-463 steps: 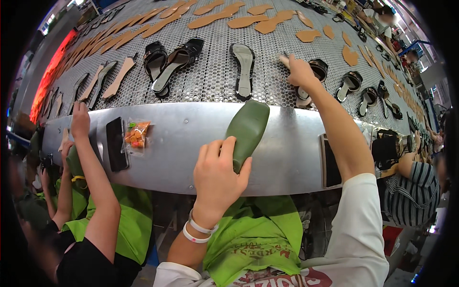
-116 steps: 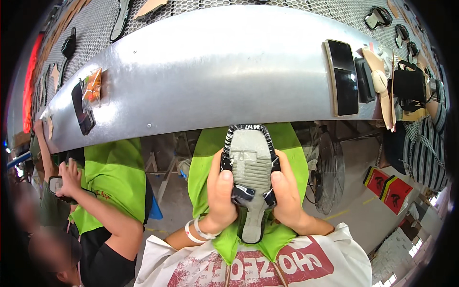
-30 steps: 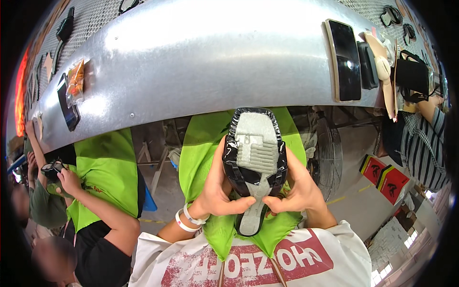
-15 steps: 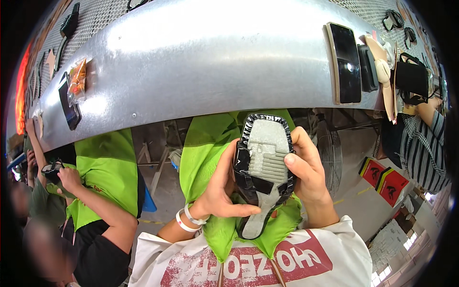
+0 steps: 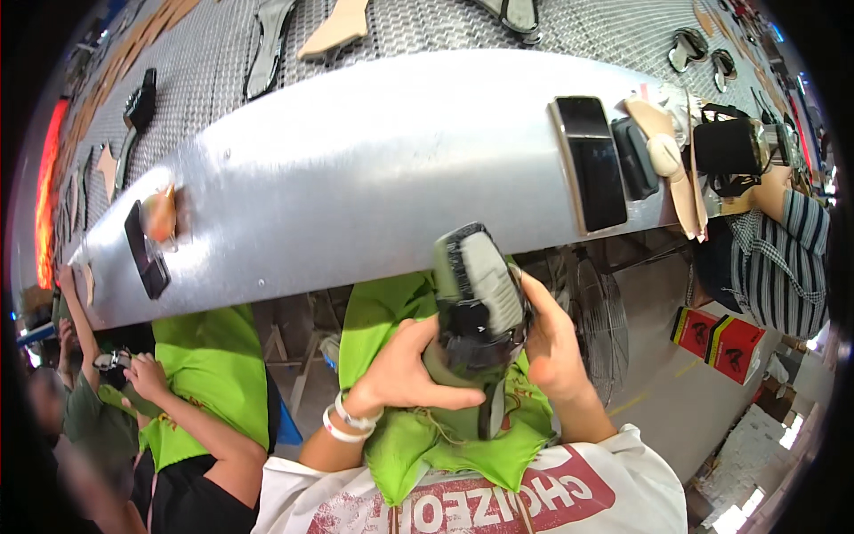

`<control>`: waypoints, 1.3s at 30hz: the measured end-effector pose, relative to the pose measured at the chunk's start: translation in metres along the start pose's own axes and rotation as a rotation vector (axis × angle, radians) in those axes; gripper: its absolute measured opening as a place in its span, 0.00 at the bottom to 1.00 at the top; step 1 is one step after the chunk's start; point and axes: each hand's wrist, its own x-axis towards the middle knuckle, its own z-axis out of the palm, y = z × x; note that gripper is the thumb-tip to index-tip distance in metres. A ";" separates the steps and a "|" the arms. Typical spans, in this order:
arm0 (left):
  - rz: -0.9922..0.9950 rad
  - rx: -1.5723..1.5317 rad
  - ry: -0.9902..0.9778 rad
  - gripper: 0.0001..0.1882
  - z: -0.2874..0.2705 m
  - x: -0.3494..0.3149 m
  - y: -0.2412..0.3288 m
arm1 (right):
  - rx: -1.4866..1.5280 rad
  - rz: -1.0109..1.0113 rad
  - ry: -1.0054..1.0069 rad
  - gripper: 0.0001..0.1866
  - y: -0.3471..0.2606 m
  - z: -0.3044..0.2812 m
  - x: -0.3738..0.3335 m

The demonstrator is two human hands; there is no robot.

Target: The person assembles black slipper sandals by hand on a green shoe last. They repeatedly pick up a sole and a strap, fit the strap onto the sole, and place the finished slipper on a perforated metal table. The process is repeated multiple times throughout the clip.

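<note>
A black glossy shoe (image 5: 483, 325) on a green last is held over my lap, its grey ribbed underside facing up and tilted to the right. My left hand (image 5: 411, 365) wraps its left side, with the thumb laid across toward the heel end. Along the right side of the shoe lies my right hand (image 5: 559, 351), its fingers against the edge near the toe; its thumb is hard to make out. The heel end points down toward my green apron (image 5: 418, 449).
A metal table (image 5: 356, 178) spans the front, with a phone (image 5: 594, 165), a dark case (image 5: 635, 160) and tan pieces (image 5: 669, 160) at right. Beyond runs a mesh conveyor (image 5: 400, 36) carrying shoe parts. A co-worker's hand (image 5: 145, 377) is at left; a fan (image 5: 600, 320) stands under the table.
The shoe has tipped over, showing more of its left side and the green last. My right thumb has come off the underside. The view has shifted, bringing more of the conveyor in.
</note>
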 end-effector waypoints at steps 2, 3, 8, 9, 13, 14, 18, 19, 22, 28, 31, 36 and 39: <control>-0.051 0.457 0.166 0.30 0.008 0.007 0.035 | 0.004 -0.047 0.064 0.69 0.002 0.006 0.006; 0.005 0.557 0.202 0.31 0.014 0.009 0.040 | -0.009 -0.047 0.114 0.67 0.003 0.008 0.006; -0.076 0.790 0.194 0.33 0.028 -0.001 0.059 | 0.005 -0.085 0.083 0.54 -0.005 0.012 0.016; -0.083 0.819 0.199 0.33 0.027 -0.005 0.062 | 0.020 -0.099 0.064 0.53 -0.010 0.013 0.020; 0.017 0.904 0.292 0.33 0.019 -0.013 0.086 | -0.051 -0.195 -0.059 0.49 -0.046 0.028 0.046; 0.032 0.924 0.313 0.34 0.016 -0.014 0.093 | -0.091 -0.235 -0.094 0.48 -0.060 0.030 0.056; -0.003 0.894 0.183 0.33 0.002 -0.038 0.098 | 0.147 -0.498 0.180 0.39 -0.155 0.020 0.128; -0.013 0.880 0.217 0.31 -0.004 -0.040 0.094 | 0.084 -0.552 0.083 0.38 -0.185 0.003 0.149; 0.063 1.023 0.419 0.30 -0.020 -0.038 0.094 | 0.141 -0.555 0.358 0.39 -0.247 -0.068 0.221; -0.117 1.316 0.684 0.30 -0.073 -0.015 0.110 | -0.018 -0.619 0.475 0.25 -0.156 -0.068 0.230; -0.246 1.402 0.732 0.26 -0.091 -0.009 0.127 | -0.017 -0.514 0.082 0.26 -0.071 0.017 0.178; -0.018 1.335 0.620 0.25 -0.108 0.016 0.143 | -0.223 -0.450 0.022 0.21 -0.007 0.047 0.122; 0.147 1.150 0.613 0.25 -0.148 0.068 0.156 | -0.215 -0.426 0.064 0.16 0.011 0.042 0.121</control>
